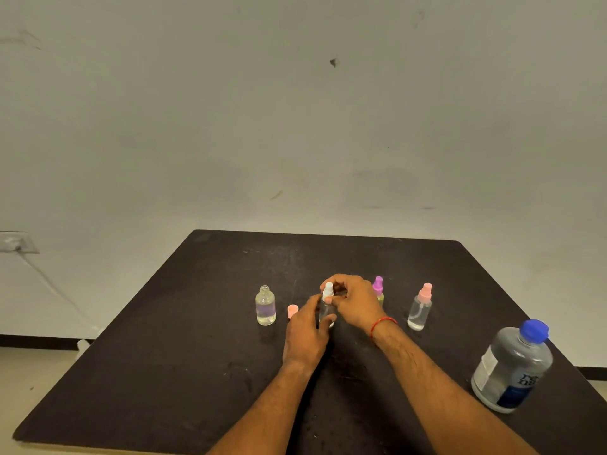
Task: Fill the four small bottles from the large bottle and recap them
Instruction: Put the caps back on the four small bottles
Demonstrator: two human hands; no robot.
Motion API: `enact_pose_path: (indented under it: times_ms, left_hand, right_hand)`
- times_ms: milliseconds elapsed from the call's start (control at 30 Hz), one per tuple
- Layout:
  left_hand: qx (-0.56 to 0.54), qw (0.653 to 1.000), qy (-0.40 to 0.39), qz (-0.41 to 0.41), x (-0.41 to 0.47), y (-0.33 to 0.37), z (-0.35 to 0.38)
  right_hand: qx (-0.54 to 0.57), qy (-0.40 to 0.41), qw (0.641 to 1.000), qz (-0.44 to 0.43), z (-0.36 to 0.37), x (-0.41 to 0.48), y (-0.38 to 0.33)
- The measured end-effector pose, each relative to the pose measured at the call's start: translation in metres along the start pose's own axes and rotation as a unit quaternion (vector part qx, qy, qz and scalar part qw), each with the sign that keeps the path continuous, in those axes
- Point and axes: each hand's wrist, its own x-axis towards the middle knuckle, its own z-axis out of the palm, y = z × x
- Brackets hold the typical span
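My left hand (307, 326) grips the body of a small clear bottle (325, 311) standing mid-table. My right hand (351, 302) pinches its white spray cap (328, 290) on the neck. To the left stands an uncapped small bottle (265, 305) holding clear liquid, with a loose pink cap (292, 311) lying beside it. Behind my right hand a small bottle with a purple spray cap (378, 288) is partly hidden. Further right stands a small bottle with a pink spray cap (420, 307). The large bottle (512, 369) with a blue cap stands at the near right.
The dark table (164, 372) ends near the wall at the back and drops off at left and right. A wall socket with a cable (16, 241) is at the far left, away from the work.
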Motion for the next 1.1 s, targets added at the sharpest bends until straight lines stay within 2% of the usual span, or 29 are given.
enact_pose_path:
  times_ms: [100,367,433,600,667,800,967,1100]
  left_hand:
    - [-0.002,1.0,0.0,-0.002,0.0,0.0,0.001]
    - [-0.034,0.999,-0.001,0.002,-0.001,-0.006,0.002]
    - [-0.037,0.999,0.002,0.006,-0.001,-0.006,0.002]
    - [-0.011,1.0,0.002,0.004,0.0,-0.005,0.004]
    - [-0.003,1.0,-0.005,0.011,0.001,-0.004,0.004]
    - [-0.01,1.0,-0.002,0.014,0.002,-0.005,0.005]
    - [-0.022,0.999,-0.005,0.022,0.002,-0.01,0.006]
    - [-0.039,0.999,0.003,0.026,0.0,-0.009,0.005]
  right_hand:
    - [0.029,0.013,0.999,-0.005,0.003,-0.002,0.002]
    - [0.014,0.143,0.99,-0.009,0.028,-0.02,-0.002]
    - [0.018,0.121,0.992,0.001,0.026,-0.018,-0.003]
    - [0.043,-0.021,0.999,-0.002,0.0,-0.002,0.0]
    - [0.051,-0.029,0.998,-0.008,-0.004,0.0,0.003]
    - [0.075,0.023,0.997,0.006,0.003,-0.003,0.004]
    - [0.076,0.132,0.988,0.032,0.025,-0.012,0.003]
    - [0.094,0.144,0.984,0.04,0.027,-0.011,0.004]
